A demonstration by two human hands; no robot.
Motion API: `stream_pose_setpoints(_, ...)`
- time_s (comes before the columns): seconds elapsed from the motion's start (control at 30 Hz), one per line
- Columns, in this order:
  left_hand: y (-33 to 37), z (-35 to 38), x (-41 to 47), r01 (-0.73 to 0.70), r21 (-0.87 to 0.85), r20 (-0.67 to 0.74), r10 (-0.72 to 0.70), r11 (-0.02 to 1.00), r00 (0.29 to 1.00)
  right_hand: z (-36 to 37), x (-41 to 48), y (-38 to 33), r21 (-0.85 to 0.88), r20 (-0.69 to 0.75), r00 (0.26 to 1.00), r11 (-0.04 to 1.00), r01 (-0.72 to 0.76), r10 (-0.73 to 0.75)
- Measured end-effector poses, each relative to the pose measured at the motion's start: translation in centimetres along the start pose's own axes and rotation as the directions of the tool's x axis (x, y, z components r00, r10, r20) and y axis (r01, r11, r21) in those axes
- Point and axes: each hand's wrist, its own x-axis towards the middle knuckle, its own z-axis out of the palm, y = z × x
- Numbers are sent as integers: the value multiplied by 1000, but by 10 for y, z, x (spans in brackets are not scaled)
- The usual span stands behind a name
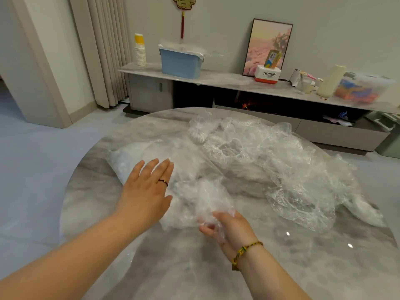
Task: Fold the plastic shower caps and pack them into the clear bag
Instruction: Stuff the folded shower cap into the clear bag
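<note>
A clear bag partly filled with white plastic lies on the round marble table, left of centre. My left hand, fingers straight and together, lies flat over the bag's near part. My right hand grips a scrunched clear shower cap just right of the bag, its fingers curled round the plastic. A loose heap of several crinkled clear shower caps spreads over the table's far and right side.
Beyond the table runs a low marble sideboard with a blue lidded bin, a stack of paper cups, a framed picture, a white box and a clear tub. Curtains hang at left.
</note>
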Motion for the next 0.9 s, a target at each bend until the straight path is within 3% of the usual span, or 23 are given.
stream_pose_setpoints(0.13, 11, -2, -18, -48, -56, -108, 42, 997, 993, 33, 16, -7, 156, 15, 997, 984, -82, 81)
stream_pose_setpoints(0.43, 13, -5, -17, 26, -238, -65, -43, 971, 997, 58, 38, 21, 225, -104, 969, 954, -197, 225)
stream_pose_setpoints(0.63, 12, 0, -16, 21, -265, -84, -44, 964, 996, 41, 45, 5, 158, -108, 993, 987, -18, 35)
stream_pose_setpoints(0.9, 16, 4, -19, -106, -241, -164, 67, 965, 984, 64, 79, -32, 364, -165, 986, 927, 89, -29)
